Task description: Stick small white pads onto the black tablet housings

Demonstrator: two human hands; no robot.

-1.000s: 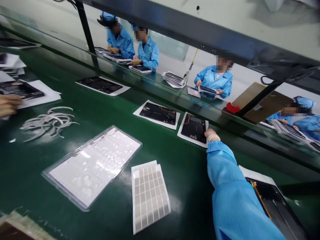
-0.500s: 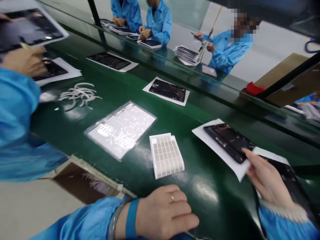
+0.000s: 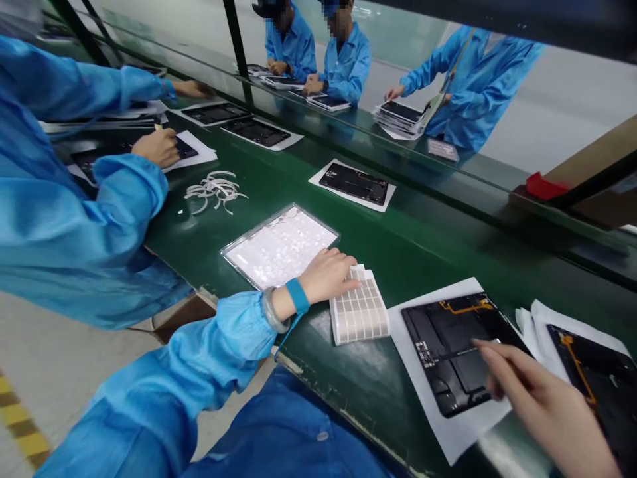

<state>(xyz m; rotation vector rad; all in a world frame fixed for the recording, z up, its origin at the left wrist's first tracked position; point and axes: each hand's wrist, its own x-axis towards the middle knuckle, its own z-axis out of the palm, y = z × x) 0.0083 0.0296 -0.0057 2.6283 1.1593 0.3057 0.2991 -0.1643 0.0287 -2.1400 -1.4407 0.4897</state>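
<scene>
While the green bench [image 3: 398, 245] runs glossy beneath everything, the black panel [image 3: 460, 348] lies flat on white paper [image 3: 448, 431], backside up so its parts face the worker. Right hand [image 3: 542, 405] pins it, fingers loosely curled, grip holding nothing. Left hand [image 3: 326, 275] rests fingertips on the gridded pad sheet [image 3: 359, 311], grip relaxed, beside a clear tray [image 3: 281, 245].

bare green belt [image 3: 423, 249] beyond sticker sheet [image 3: 359, 311], co-worker's sleeve [image 3: 74, 219] crowding left
</scene>
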